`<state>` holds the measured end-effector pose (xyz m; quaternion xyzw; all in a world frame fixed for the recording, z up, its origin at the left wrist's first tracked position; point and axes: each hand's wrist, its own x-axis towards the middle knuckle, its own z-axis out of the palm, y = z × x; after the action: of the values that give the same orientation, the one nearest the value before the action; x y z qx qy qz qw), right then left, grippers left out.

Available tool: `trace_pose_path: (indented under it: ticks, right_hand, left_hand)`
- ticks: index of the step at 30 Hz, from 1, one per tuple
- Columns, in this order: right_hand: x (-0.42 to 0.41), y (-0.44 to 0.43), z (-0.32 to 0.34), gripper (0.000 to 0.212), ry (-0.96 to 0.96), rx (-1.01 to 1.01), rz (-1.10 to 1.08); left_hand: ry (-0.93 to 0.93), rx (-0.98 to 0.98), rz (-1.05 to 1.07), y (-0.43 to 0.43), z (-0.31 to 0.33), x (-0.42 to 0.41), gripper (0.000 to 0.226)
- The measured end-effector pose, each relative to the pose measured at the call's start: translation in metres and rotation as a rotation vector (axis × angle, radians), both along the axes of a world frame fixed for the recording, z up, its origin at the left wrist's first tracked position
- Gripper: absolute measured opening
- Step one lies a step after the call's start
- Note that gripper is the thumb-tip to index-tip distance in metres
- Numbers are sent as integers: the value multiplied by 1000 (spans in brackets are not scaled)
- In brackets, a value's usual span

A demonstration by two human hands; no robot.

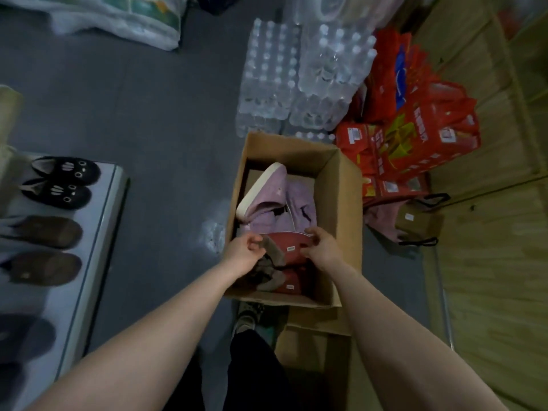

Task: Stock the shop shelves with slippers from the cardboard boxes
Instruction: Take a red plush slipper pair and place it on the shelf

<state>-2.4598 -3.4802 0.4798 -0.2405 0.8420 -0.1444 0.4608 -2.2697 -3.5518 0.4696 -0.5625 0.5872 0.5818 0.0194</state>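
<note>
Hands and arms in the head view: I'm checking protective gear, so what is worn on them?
Nothing shows on them: the left hand and right hand are ungloved, with no rings or watch visible, and both forearms are bare, with no sleeve in frame.

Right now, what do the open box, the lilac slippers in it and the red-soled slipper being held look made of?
Box: matte brown cardboard, raw flap edges. Lilac slippers: fuzzy plush fabric; smooth off-white sole rim, probably rubber or foam. Red-soled slipper: smooth matte red sole with a white sticker, probably rubber or plastic; grey upper looks fuzzy, though blurred.
</note>
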Motion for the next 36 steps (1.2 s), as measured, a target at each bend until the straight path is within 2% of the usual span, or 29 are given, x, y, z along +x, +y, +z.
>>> trace_pose_path:
  ticks: [4, 7, 10, 14, 17, 21, 26, 33, 36]
  right_hand:
    - [-11, -10, -37, 63, 48, 61, 140]
    - [-13, -16, -63, 61, 103, 66, 228]
    - [-12, -21, -87, 59, 142, 67, 273]
    - [-15, -21, -118, 74, 139, 149, 356]
    - [-18, -20, -122, 82, 246, 256, 462]
    - [-23, -20, -117, 70, 316, 318, 600]
    - [-20, -18, -97, 55, 301, 182, 556]
    - [-28, -6, -80, 50, 238, 30, 439]
    - [-31, 1, -75, 48, 182, -26, 354]
  left_hand:
    - [-81, 95, 12, 10, -30, -5, 30]
    - [-105, 157, -3, 14, -51, -10, 37]
    - [-110, 164, -44, 14, -67, -18, 35]
    - [-146, 205, -142, 13, -83, -26, 36]
    - [-156, 224, -196, 16, -93, -29, 31]
    - [-206, 204, -192, 28, -98, -28, 28]
    - [-188, 280, -175, 44, -94, -28, 50]
    - [-307, 377, -261, 50, -98, -49, 29]
    - [-327, 387, -265, 51, -100, -47, 37]
